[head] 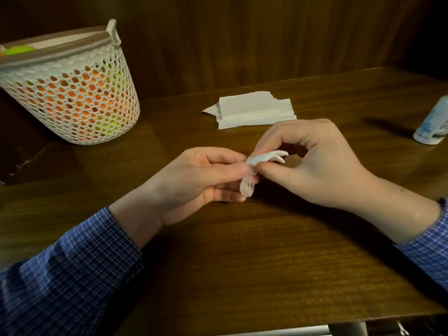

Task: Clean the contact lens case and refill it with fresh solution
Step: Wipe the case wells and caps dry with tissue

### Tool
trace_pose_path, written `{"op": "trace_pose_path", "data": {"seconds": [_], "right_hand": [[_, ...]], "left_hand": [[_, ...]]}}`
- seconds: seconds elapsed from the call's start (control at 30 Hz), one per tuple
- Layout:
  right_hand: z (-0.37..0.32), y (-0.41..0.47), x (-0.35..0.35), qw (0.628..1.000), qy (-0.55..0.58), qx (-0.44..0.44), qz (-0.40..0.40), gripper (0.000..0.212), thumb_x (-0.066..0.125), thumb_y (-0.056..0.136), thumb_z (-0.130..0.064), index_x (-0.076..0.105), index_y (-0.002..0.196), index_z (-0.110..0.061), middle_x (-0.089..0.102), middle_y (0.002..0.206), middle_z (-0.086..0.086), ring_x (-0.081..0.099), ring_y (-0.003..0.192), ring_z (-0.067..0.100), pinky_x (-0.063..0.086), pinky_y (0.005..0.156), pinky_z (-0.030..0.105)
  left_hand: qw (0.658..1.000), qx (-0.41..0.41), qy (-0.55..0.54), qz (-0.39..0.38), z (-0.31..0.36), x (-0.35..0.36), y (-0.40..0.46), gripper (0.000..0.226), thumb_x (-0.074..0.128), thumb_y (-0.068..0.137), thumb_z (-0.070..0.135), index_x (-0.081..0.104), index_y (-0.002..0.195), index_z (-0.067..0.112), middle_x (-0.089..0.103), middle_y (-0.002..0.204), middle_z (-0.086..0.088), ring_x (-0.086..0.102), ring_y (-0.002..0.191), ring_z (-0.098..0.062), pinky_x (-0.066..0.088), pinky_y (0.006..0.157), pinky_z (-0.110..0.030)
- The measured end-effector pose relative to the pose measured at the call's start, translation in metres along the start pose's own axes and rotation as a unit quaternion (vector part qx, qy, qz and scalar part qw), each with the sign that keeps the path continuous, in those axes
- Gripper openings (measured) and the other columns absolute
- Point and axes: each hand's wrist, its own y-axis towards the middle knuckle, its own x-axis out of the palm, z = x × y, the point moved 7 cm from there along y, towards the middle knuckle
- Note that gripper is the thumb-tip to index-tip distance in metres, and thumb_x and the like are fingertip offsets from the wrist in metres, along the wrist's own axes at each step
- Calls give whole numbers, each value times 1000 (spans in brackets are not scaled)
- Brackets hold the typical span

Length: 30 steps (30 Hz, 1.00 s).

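My left hand (pixel 203 175) pinches a small clear contact lens case (pixel 247 187) between thumb and fingers, just above the table. My right hand (pixel 308 163) holds a twisted piece of white tissue (pixel 265 157) whose end presses against the top of the case. Both hands meet at the table's middle. A white solution bottle (pixel 434 122) stands at the right edge, partly cut off by the frame.
A stack of white folded tissues (pixel 254 112) lies behind my hands. A white mesh basket (pixel 72 93) holding orange and yellow-green items stands at the far left on the brown wooden table (pixel 242 263). A wood-panel wall rises behind.
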Motion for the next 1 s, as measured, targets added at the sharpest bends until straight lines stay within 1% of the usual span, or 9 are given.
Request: {"op": "trace_pose_path", "data": {"seconds": [0.2,0.33,0.53,0.6,0.7,0.87,0.9,0.93,1.0], "right_hand": [[0,-1,1,1000,9,19,13,14,78,83,-29,80,87,-15,76,83,-8,72,81,11,58,73,23],[6,-4,3,996,9,82,21,15,78,80,-38,77,79,-23,72,70,-12,70,75,8,57,66,17],[15,-7,12,976,105,189,12,19,78,81,-32,74,74,-15,74,63,-5,68,49,7,51,48,15],[21,-11,20,941,224,252,0,17,80,83,-26,76,75,-11,72,60,2,63,45,9,49,45,17],[26,-18,38,860,363,352,-68,18,80,73,-33,77,64,-18,64,55,0,54,43,6,43,40,17],[26,-32,60,652,559,489,-155,22,87,71,-23,75,84,-10,56,56,-2,49,35,2,39,30,12],[24,-33,61,631,577,492,-162,20,88,72,-20,78,84,-9,56,56,-2,50,35,3,40,30,13],[25,-33,60,637,572,489,-166,18,88,71,-21,79,81,-9,56,56,-2,50,35,3,40,30,12],[31,-29,55,714,502,463,-157,18,85,68,-28,78,75,-13,57,56,-3,48,37,2,37,32,12]], "left_hand": [[999,31,4,12,3,-5,0,33,70,84,11,76,115,5,77,105,-16,75,94,-22,61,77,-28],[998,55,17,1,8,-5,-3,30,71,84,13,78,113,7,77,105,-18,75,96,-23,61,79,-28],[955,188,219,68,27,-3,-12,31,72,85,19,76,114,6,79,111,-9,74,109,-24,60,95,-43],[926,240,276,89,34,0,-17,29,73,89,10,74,116,1,79,111,-8,75,106,-21,62,91,-42],[882,299,346,110,40,6,-22,26,72,91,5,74,116,2,79,106,-8,75,98,-22,63,79,-42],[846,341,393,116,44,11,-26,22,72,92,8,75,114,6,78,102,-1,74,96,-16,62,79,-27],[847,342,392,114,44,11,-26,23,73,92,8,75,114,6,78,103,-1,74,96,-16,62,79,-28],[849,339,388,112,43,11,-25,23,73,92,8,75,114,6,78,103,-2,74,97,-17,63,79,-30],[864,322,372,109,40,8,-21,24,73,92,9,74,115,8,79,105,-3,75,99,-18,63,80,-35]]}}
